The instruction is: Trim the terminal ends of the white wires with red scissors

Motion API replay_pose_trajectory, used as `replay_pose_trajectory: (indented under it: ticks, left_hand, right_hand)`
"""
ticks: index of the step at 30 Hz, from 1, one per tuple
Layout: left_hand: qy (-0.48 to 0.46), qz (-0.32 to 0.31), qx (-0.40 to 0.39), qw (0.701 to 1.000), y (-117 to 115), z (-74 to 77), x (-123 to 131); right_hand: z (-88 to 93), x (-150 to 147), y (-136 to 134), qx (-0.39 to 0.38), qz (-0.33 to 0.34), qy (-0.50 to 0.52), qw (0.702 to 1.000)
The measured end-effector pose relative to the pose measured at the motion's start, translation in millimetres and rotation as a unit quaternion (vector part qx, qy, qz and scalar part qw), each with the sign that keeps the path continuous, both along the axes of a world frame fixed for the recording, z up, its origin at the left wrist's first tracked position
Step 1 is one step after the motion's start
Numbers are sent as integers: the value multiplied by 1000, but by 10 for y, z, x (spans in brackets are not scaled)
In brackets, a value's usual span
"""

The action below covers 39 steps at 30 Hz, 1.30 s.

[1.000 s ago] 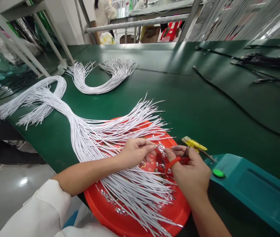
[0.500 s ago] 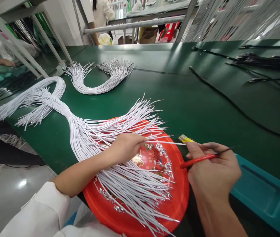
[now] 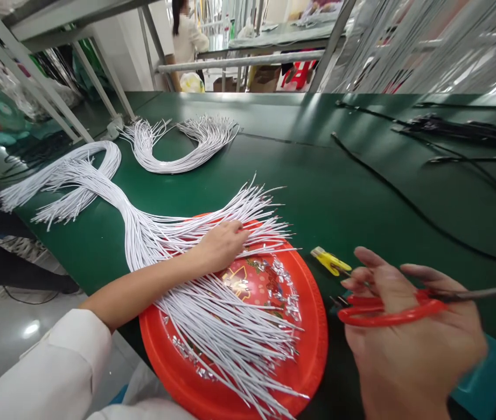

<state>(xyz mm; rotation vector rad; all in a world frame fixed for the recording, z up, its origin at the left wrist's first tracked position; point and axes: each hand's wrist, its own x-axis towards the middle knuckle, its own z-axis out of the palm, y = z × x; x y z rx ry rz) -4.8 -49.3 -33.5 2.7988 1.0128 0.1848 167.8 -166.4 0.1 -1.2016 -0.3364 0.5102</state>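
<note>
Head view: a long, fanned bundle of thin white wires (image 3: 140,233) overlies your round red plastic tray (image 3: 317,318). Your left hand (image 3: 222,245) curls there, pinching what I cannot tell; your right hand (image 3: 418,338) loosely grips red-handled metal scissors (image 3: 392,320), which could nick wires if swung carelessly.

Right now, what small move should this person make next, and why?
Probably ease one strand free with the left hand: its fingertips are among the upper white wires over the red tray. The right hand is off to the tray's side, holding red-handled scissors, and no wire shows separated between the hands.
</note>
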Motion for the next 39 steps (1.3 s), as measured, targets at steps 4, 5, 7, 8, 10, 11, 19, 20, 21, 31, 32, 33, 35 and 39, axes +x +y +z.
replay_pose_trajectory:
  ticks: [4, 5, 7, 8, 10, 11, 19, 20, 21, 31, 32, 33, 35, 39]
  left_hand:
    - [-53, -58, -1, 997, -294, 36, 7]
    - [-45, -89, -33, 994, -381, 28, 3]
    - [2, -120, -100, 988, -530, -23, -7]
    - [28, -129, -124, 983, -584, -60, -12]
    - [45, -138, -158, 977, -645, -129, -18]
    - [38, -134, -169, 976, -655, -147, -15]
    - [-220, 86, -399, 886, -594, 43, 135]
    - [-254, 111, -425, 862, -594, 49, 150]
    - [-283, 131, -441, 841, -596, 47, 159]
    - [-358, 142, -460, 800, -628, 14, 164]
    - [-354, 146, -454, 805, -631, 7, 170]
    - [-350, 152, -449, 808, -634, -1, 174]
    - [-345, 167, -433, 816, -638, -15, 177]
    - [-327, 162, -391, 845, -652, -11, 170]
  right_hand:
    - [38, 40, -39, 7, -5, -27, 1000]
    - [38, 46, -45, 4, -2, -28, 1000]
    - [37, 51, -53, -3, 9, -24, 1000]
    - [36, 49, -55, -5, 14, -21, 1000]
    - [35, 41, -56, -10, 25, -16, 1000]
    - [34, 37, -55, -14, 29, -15, 999]
    - [-88, -5, -43, -67, 82, -44, 993]
    - [-122, -11, -46, -84, 98, -54, 990]
    - [-156, -16, -50, -106, 118, -61, 985]
    - [-297, -100, -49, -163, 221, -129, 953]
    - [-296, -113, -46, -163, 217, -138, 953]
    - [-298, -127, -45, -164, 212, -151, 951]
    - [-317, -154, -55, -166, 201, -189, 947]
    - [-416, -198, -100, -171, 189, -310, 916]
